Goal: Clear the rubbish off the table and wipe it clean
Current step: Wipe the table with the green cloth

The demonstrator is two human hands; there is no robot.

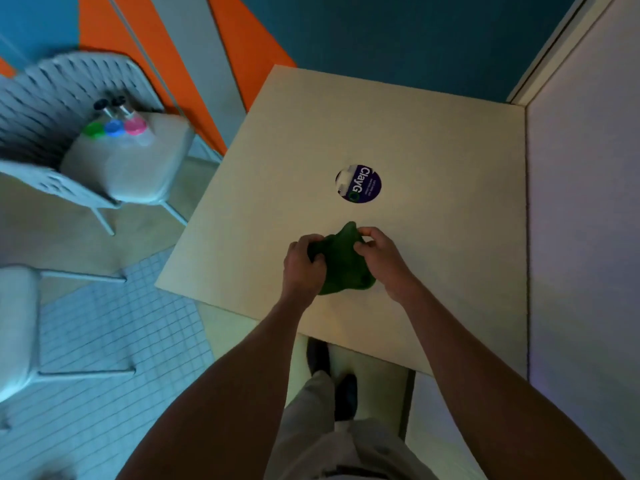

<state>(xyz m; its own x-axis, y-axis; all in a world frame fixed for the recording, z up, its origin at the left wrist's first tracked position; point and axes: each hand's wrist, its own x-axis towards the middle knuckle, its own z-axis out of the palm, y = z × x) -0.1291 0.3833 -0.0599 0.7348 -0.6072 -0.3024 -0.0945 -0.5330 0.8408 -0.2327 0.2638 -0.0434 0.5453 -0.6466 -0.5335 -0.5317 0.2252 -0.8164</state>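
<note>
Right, both hands are on the green cloth [341,263], bunched on the near part of the table [433,140]: left hand [302,263] pinching its left edge, right hand [382,256] gripping the right side. Just beyond, a round purple sticker [358,183]. Farther left, a chair [86,133] carrying coloured-capped bottles [116,128].

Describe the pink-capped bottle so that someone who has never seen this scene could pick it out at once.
Look left of the beige table to the pale slatted chair with a seat cushion. Three clear bottles stand in a row at the cushion's back. The pink-capped bottle is the one nearest the table, next to the blue-capped bottle.
</note>
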